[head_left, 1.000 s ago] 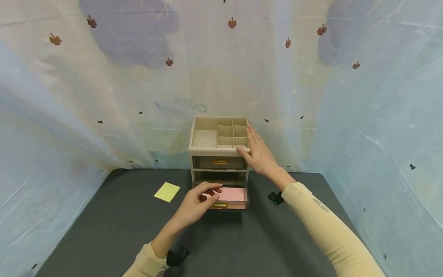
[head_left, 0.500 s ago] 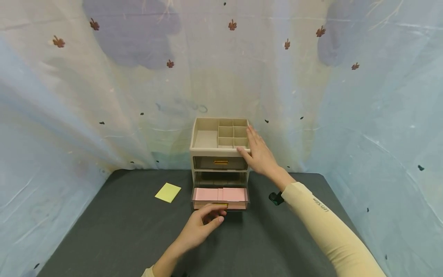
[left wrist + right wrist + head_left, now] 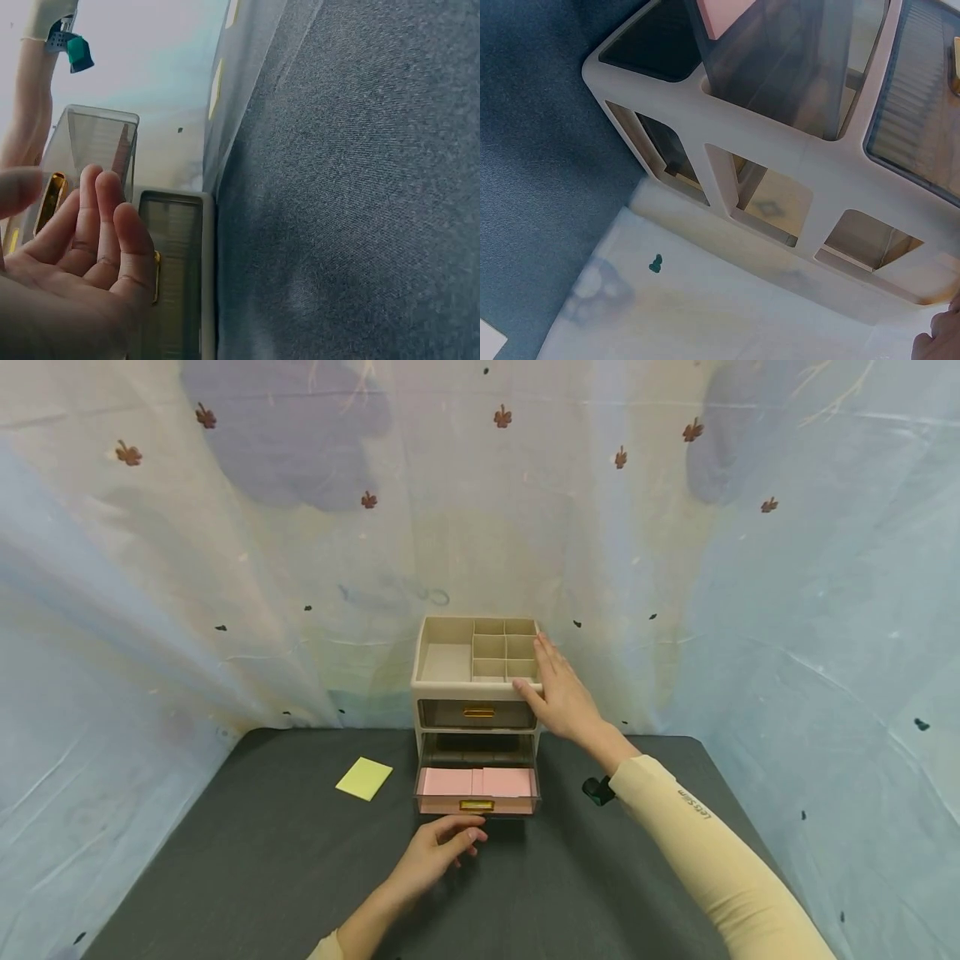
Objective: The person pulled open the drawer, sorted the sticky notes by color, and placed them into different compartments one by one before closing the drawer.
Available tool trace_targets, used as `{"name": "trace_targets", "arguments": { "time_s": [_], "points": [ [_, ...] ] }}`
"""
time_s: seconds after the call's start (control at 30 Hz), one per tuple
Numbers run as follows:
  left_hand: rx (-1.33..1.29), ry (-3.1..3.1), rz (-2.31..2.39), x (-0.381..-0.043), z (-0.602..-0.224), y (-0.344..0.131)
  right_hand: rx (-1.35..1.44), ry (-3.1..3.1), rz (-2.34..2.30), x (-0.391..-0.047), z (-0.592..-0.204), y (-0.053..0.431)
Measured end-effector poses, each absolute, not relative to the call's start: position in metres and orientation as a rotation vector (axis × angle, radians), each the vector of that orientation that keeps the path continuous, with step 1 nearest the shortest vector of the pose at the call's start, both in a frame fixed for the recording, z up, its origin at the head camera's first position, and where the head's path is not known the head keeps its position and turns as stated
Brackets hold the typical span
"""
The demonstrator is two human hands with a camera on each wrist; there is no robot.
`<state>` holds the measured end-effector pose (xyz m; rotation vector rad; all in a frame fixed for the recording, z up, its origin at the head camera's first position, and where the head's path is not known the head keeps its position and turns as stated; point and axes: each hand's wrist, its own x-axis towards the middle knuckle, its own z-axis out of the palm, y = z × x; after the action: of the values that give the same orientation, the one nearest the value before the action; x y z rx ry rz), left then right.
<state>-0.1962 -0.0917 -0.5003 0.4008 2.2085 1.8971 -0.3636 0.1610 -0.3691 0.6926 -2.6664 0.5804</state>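
Clear drawer (image 3: 477, 806) is pulled out, lower middle of the frame, so sliding it seems the current step, left hand (image 3: 432, 854) just below with grip apart and empty, right hand (image 3: 566, 697) straight-fingered on the organizer (image 3: 465, 690) (bracing, I'd guess), and next probably wants a light, level touch.

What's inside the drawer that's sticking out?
The pulled-out drawer holds two wide pink pads side by side, with a narrow pink strip between them. Anything underneath is covered, and the drawer's back end is too dark to tell.
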Motion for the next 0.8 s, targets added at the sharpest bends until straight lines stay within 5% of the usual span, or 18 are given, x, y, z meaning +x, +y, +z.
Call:
{"name": "trace_targets", "arguments": {
  "time_s": [0.8],
  "points": [
    [0.207,2.155,2.012,-0.209,-0.497,-0.088,0.698,-2.673,0.587,-0.362,-0.368,0.161]
  ]
}}
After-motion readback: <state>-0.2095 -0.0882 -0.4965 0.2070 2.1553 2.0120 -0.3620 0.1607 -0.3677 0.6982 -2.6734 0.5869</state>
